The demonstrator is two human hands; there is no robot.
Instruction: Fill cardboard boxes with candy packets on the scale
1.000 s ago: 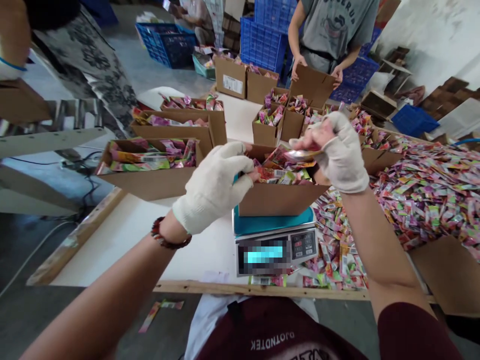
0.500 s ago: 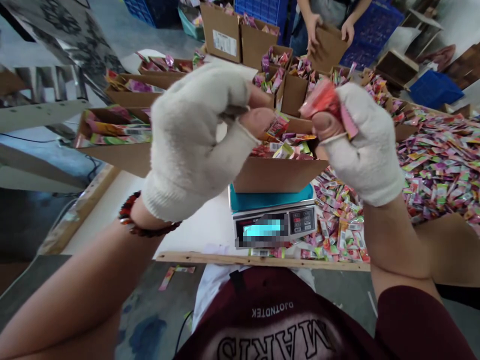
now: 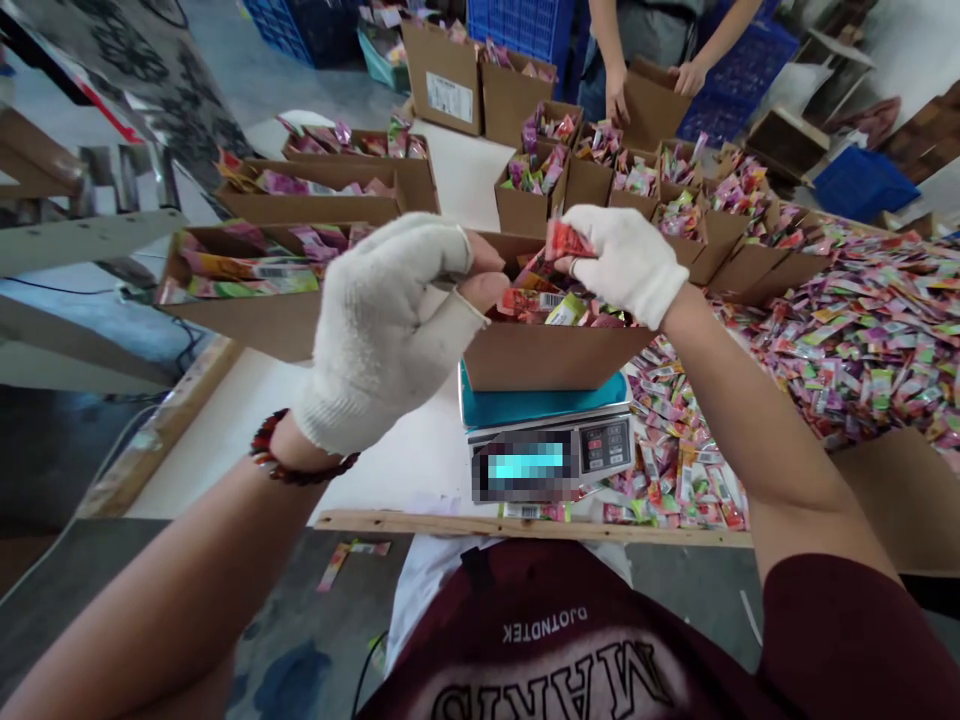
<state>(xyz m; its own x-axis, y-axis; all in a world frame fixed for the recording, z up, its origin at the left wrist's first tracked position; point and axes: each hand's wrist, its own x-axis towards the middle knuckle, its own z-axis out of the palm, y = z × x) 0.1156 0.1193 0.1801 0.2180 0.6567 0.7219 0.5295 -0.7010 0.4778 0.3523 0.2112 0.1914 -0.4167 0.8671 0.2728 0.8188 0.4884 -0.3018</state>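
Note:
My right hand [image 3: 626, 262], in a white glove, pinches a red sachet [image 3: 564, 240] just above an open cardboard box [image 3: 555, 355] filled with colourful sachets. The box stands on the teal platter of a small digital scale [image 3: 547, 455] near the table's front edge. My left hand [image 3: 390, 325], also gloved and with a bead bracelet at the wrist, hovers at the box's left rim. Its bare fingertips are pinched together and I see nothing between them.
A big heap of loose sachets [image 3: 862, 330] covers the table on the right. Filled cartons [image 3: 247, 320] stand at the left and smaller ones [image 3: 525, 200] behind. A co-worker at the far end handles an empty carton [image 3: 652, 95]. Blue crates [image 3: 525, 20] stand beyond.
Both hands were raised close to the camera half a second ago. They have dropped back to the box, the right hand carrying the red sachet over it.

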